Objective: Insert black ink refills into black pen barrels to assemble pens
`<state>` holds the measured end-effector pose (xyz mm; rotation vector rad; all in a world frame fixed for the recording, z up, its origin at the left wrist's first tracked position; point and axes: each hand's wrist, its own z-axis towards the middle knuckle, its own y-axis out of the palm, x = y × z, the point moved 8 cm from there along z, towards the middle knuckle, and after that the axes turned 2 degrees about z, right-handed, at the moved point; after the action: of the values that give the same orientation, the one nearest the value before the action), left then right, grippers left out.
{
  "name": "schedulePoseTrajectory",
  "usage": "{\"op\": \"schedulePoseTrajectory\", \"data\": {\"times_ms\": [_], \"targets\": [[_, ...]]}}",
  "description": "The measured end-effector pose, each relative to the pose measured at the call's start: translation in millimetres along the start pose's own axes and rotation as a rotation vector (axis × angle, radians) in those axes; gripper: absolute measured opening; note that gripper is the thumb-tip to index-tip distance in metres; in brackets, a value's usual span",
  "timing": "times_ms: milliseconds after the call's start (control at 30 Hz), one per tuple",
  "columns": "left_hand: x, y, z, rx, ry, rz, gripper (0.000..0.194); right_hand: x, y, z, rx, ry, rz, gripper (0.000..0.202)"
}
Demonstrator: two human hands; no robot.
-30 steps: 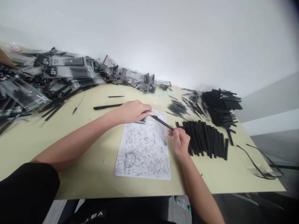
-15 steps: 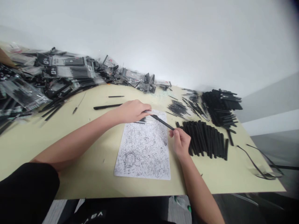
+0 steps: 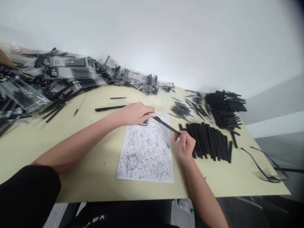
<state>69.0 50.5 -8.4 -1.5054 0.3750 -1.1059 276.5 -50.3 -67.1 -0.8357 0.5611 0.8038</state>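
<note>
left arm [image 3: 83,141] outstretched, left grip [image 3: 136,114] pinched, palm down; right arm [image 3: 204,186] slanting inward, right grip [image 3: 186,146] curled.

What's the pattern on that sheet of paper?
The sheet of paper is white, covered in dense dark scribbles, some forming a ring; the head view shows it.

One left hand [image 3: 137,114] and one right hand [image 3: 185,145] share one held pen [image 3: 167,125]. The one tabletop [image 3: 85,186] carries one scribbled sheet [image 3: 147,155], one pair of glasses [image 3: 269,181] and one loose pen [image 3: 108,109] near the left hand. One green-capped bottle [image 3: 185,206] shows below. The row of black tubes [image 3: 210,142] exceeds a dozen; the dark refills [image 3: 180,110] and plastic packets [image 3: 71,72] overlap too much to count.
</note>
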Motion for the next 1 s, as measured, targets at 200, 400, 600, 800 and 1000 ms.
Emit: {"op": "schedulePoseTrajectory", "data": {"times_ms": [200, 400, 600, 800, 1000], "targets": [[-4.2, -1.7, 0.2, 0.012, 0.001, -0.043, 0.038, 1.9, -5.0, -1.4, 0.099, 0.005, -0.085, 0.016], [-12.6, -9.7, -0.2, 0.047, -0.026, -0.094, 0.037, 2.2, -11.4, -2.7, 0.190, -0.052, -0.056, 0.014], [-27.6, -17.9, -0.3, 0.059, -0.062, -0.102, 0.040, 10.2, -14.6, -5.0, 0.246, 0.020, -0.040, 0.017], [-65.2, -40.7, -8.3, 0.101, -0.228, -0.080, 0.038, 15.6, -20.9, -5.2, 0.325, 0.079, -0.052, 0.018], [-129.4, -65.7, -35.1, 0.096, -0.533, 0.015, 0.038, 18.6, -16.4, -4.7, 0.258, 0.117, -0.075, 0.020]]}}
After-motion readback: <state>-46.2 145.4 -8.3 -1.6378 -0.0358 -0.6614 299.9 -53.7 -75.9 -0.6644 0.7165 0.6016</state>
